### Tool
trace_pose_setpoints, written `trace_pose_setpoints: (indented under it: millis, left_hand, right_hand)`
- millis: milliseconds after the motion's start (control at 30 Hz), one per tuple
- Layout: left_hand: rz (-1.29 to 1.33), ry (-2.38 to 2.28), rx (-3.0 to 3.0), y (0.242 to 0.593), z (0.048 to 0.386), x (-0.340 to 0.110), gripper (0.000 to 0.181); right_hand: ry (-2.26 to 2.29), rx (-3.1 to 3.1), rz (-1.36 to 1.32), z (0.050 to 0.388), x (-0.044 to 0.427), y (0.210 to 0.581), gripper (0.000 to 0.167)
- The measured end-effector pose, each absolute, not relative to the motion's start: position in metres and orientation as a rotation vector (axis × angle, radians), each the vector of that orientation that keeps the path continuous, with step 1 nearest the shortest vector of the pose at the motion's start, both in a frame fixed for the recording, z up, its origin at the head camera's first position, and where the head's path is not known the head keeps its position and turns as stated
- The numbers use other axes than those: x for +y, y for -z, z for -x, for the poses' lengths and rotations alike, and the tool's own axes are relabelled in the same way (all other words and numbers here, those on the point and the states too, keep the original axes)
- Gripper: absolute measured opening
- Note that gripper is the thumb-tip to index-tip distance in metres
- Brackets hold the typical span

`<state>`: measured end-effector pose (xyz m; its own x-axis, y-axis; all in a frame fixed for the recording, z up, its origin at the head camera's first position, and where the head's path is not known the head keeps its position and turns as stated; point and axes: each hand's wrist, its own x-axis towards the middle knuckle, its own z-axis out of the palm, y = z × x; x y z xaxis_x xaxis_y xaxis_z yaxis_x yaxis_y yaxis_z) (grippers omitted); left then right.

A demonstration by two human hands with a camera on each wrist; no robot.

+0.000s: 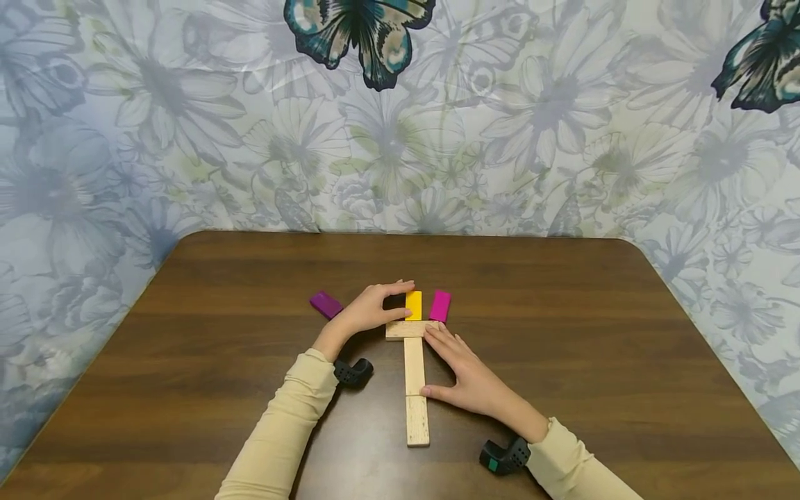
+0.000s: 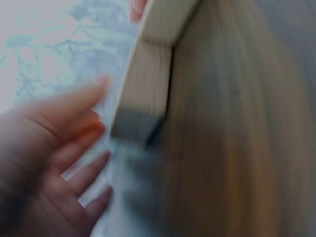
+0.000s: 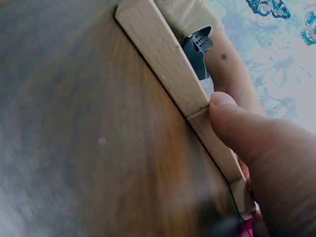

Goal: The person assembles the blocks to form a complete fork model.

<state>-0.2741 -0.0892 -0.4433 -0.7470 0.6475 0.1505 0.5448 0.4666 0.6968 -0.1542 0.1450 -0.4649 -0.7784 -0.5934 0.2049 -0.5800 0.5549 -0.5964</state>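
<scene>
Two pale wooden blocks lie end to end, topped by a crosswise wooden block in a T shape. A yellow block stands off the crosspiece's far side. My left hand is at the yellow block, thumb by its near left corner and a finger at its far end. My right hand has its thumb against the stem where the two blocks meet and its fingertips at the crosspiece's right end. In the blurred left wrist view, the left fingers are spread apart beside the wood.
A magenta block lies right of the yellow one, close to the crosspiece. A purple block lies left, behind the left wrist. Black wrist devices sit on both arms. The brown table meets a flower-patterned wall.
</scene>
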Motion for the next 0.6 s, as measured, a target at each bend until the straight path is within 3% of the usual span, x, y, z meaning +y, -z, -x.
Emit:
trace_pose_setpoints:
  millis: [300, 600]
  left_hand:
    - [-0.892, -1.205, 2.785, 0.397, 0.248, -0.137, 0.060]
    - [-0.587, -1.162, 2.881, 0.403, 0.234, -0.193, 0.064]
  right_hand:
    - [1.058, 2.759, 1.054, 0.153, 0.144, 0.467, 0.086]
    - [1.067, 2.769, 1.070, 0.155, 0.144, 0.466, 0.086]
